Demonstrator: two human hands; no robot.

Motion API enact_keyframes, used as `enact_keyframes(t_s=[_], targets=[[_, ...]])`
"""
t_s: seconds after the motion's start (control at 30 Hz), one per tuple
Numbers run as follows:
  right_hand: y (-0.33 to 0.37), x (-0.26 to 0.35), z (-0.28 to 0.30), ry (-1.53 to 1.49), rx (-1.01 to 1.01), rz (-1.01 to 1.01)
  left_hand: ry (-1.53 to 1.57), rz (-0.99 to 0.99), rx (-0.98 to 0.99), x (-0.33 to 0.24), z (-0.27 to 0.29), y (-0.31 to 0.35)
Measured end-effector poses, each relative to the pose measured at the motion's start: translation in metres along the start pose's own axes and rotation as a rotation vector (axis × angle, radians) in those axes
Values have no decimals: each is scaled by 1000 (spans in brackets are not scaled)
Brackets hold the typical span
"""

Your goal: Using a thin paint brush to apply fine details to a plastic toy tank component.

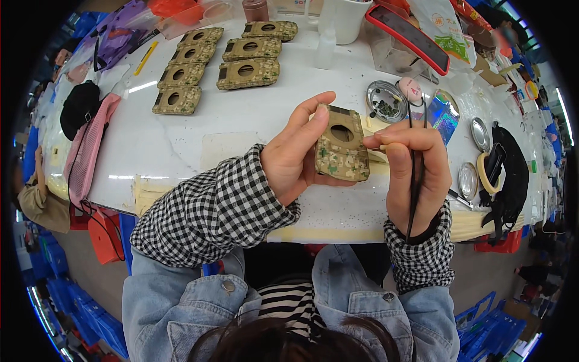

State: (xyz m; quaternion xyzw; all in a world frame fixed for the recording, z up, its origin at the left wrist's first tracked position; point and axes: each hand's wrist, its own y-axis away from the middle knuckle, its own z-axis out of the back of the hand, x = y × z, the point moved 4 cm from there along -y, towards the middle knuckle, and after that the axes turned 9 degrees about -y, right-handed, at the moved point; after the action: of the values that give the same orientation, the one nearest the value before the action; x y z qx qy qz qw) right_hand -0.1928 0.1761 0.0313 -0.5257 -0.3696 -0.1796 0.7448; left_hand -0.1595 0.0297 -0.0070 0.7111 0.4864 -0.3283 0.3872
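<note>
A toy tank hull point(345, 154) in green and tan camouflage, with a round hole in its top, is held up above the table. My left hand point(295, 148) grips it by its left side, thumb on the near face and fingers behind. At its right edge, my right hand point(422, 163) is closed round black tweezers point(414, 187), which lie upright across the palm. Its thumb and forefinger also pinch something thin and pale at the hull's side, too small to name. Several matching hulls point(248, 73) stand in two columns at the back left.
A round tin point(386, 101) of small dark parts sits right of the hull, beside a pink round object point(409, 88). Behind are a red-framed phone point(410, 37) and a white mug point(351, 21). A tape roll point(487, 173) and black bag point(512, 175) lie right, a black cap point(80, 110) left.
</note>
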Motion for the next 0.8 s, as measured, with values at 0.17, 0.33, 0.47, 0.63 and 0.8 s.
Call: enact_keyframes(t_s=[0.17, 0.33, 0.47, 0.63, 0.8], targets=[[1, -1, -1, -6, 7, -12, -1, 0, 0, 0, 0, 1], [1, 1, 4, -110, -59, -87, -8, 8, -4, 0, 2, 0], [2, 5, 25, 43, -179, -93, -16, 11, -33, -2, 3, 1], [2, 3, 32, 627, -71, 92, -7, 1, -72, -1, 7, -1], [3, -8, 23, 738, 74, 75, 4, 3, -91, 0, 8, -2]])
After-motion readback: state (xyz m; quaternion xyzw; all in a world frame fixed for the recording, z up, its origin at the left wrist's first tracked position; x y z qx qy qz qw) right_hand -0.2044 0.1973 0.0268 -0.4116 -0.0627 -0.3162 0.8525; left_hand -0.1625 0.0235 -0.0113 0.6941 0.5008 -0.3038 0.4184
